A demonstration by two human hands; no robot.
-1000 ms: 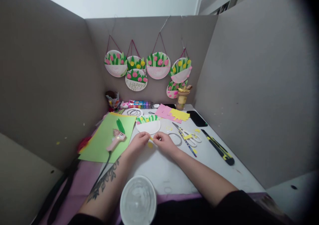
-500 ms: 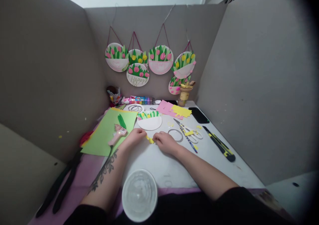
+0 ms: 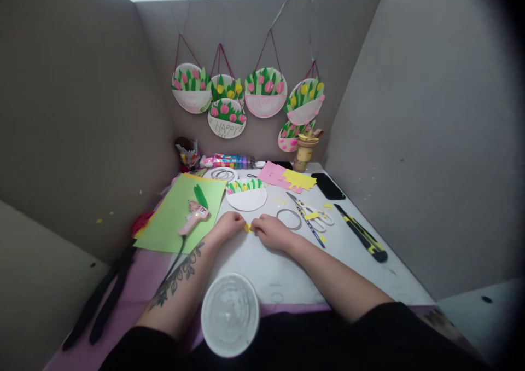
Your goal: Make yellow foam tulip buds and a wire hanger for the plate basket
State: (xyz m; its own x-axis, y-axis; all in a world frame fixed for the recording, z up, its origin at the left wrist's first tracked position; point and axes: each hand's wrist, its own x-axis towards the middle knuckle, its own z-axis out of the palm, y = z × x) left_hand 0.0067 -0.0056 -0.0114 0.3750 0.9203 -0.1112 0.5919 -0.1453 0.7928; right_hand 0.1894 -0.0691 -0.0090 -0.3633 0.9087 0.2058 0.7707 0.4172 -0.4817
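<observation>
Between my two hands is a small yellow paper cutout [image 3: 248, 227], largely covered by my fingers. My left hand [image 3: 230, 224] is closed at its left side, fingertips pinched together. From the other side my right hand [image 3: 268, 230] pinches the cutout, its fingers curled. Just beyond them lies a white paper-plate basket [image 3: 246, 200] with green leaves and small flowers along its top. Left of my left hand, a pink glue gun [image 3: 194, 218] rests on green paper sheets [image 3: 164, 229].
Scissors [image 3: 320, 218], a pencil [image 3: 310, 226], a grey ring [image 3: 289, 219] and a box cutter [image 3: 363, 234] lie to the right. Pink paper [image 3: 270, 174] and yellow paper [image 3: 298, 180] sit behind. A round white lid [image 3: 230, 315] is close to my body. Plate baskets [image 3: 266, 104] hang on the back panel.
My hands have drawn slightly closer together, and less of the yellow cutout shows between them. The whole view has shifted a little; the tools and paper lie as before.
</observation>
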